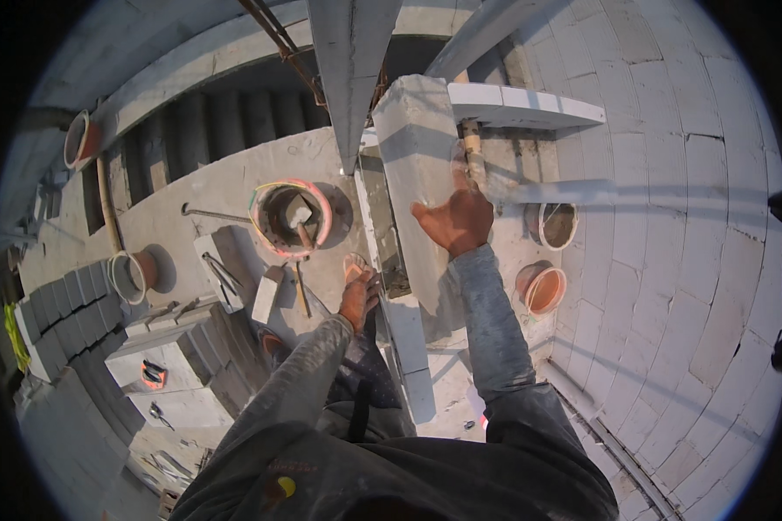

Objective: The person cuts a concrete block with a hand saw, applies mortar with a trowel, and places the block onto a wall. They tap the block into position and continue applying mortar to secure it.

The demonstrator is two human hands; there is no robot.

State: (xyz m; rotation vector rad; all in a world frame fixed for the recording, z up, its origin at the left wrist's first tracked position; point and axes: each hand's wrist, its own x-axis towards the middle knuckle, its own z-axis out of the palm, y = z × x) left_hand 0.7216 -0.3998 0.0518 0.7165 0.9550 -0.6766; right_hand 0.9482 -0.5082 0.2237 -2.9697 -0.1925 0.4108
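A long pale grey building block (413, 165) lies along the top of a low wall in front of me. My right hand (459, 221) is on the block's right edge, its thumb across the top face and its index finger stretched forward; the other fingers are partly hidden. Wet grey mortar (394, 273) shows on the wall beside the block's near left side. My left hand (358, 301) hangs just left of the wall, above my sandalled foot, with fingers apart and nothing visible in it.
Left of the wall stand a mortar bucket (326, 213) with a trowel in it, a hammer (301, 291) and stacked blocks (182, 347). Two buckets (556, 227) (543, 291) stand at right beside a block wall (660, 226). A grey post (352, 69) rises ahead, near stairs (222, 122).
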